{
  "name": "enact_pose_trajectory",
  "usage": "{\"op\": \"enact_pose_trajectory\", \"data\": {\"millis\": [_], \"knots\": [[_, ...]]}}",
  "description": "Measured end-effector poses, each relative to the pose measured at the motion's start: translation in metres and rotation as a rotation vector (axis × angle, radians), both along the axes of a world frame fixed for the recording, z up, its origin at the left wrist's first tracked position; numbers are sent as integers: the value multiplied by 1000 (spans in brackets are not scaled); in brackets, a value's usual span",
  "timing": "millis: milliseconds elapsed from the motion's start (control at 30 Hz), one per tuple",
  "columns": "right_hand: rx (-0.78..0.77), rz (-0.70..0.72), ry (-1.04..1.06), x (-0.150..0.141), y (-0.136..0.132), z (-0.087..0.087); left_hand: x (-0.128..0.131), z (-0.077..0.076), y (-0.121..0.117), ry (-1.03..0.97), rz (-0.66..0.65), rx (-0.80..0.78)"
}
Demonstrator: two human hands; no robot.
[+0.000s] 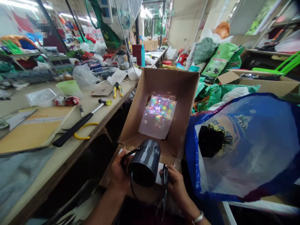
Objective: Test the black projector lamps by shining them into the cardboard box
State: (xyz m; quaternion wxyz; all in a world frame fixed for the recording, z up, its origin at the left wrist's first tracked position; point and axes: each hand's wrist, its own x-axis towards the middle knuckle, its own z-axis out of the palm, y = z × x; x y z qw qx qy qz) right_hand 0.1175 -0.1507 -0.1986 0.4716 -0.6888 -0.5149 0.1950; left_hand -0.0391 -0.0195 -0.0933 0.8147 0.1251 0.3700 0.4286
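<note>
My left hand (pixel 119 171) is closed around the bracket side of a black cylindrical projector lamp (pixel 150 156). The lamp's dark round end tilts down towards me. A bundle of black cable (pixel 165 179) is gripped in the fingers of my right hand (pixel 176 182), just right of the lamp. Ahead of both hands, a cardboard box (pixel 168 79) lies with its opening facing me. Inside it, a white paper sheet (pixel 153 128) carries bright coloured spots of light, some shaped like stars. A pale piece behind the lamp is mostly hidden.
On the left workbench (pixel 117 107) lie a hammer (pixel 77 128), yellow-handled pliers (pixel 117 90), a yellow-handled tool (pixel 81 132) and a green cup (pixel 69 89). To the right, a large blue-rimmed bag (pixel 257 140) holds black corded items (pixel 211 142). Green sacks (pixel 219 61) stand behind.
</note>
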Motion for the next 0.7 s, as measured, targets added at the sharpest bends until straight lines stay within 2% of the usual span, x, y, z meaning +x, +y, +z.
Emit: {"op": "enact_pose_trajectory", "data": {"millis": [267, 433, 567, 700], "knots": [[89, -81, 229, -4, 0, 25, 2, -5, -5, 97, -68, 196], [-20, -131, 463, -6, -4, 42, -2, -1, -7, 251, -14, 374], [-12, -104, 772, -6, -11, 45, -9, 6, -17, 430, 15, 572], [38, 26, 1036, -17, -15, 60, -12, 8, -31, 547, -15, 716]]}}
